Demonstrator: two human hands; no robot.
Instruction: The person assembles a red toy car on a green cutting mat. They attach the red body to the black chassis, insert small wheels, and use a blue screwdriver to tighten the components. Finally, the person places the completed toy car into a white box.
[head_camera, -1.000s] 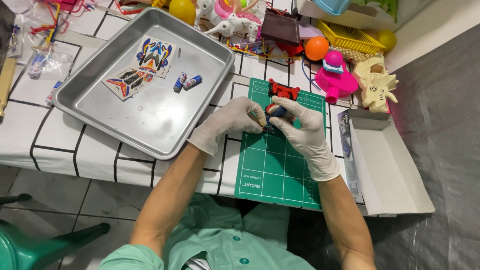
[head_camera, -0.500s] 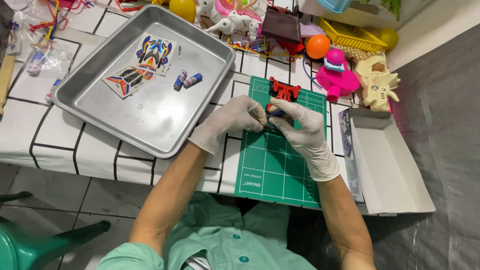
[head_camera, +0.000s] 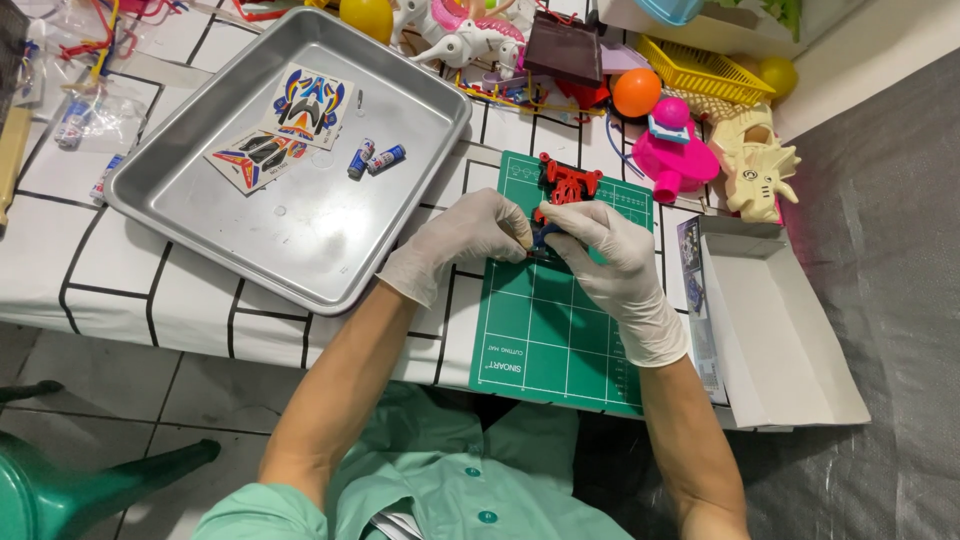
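While over the green mat (head_camera: 560, 330), both gloved hands (left hand (head_camera: 462, 240), right hand (head_camera: 610, 255)) fingertip-to-fingertip.

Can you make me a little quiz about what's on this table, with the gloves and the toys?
1. True or false: both hands wear white gloves.
2. What lies under the left hand and right hand? A) green cutting mat B) metal tray C) white box
3. Fill in: the two small batteries lie in the metal ____.

Key
1. True.
2. A. The hands meet over the green cutting mat, pinching a small dark part just below a red toy frame.
3. Tray. The metal tray also holds two sticker sheets.
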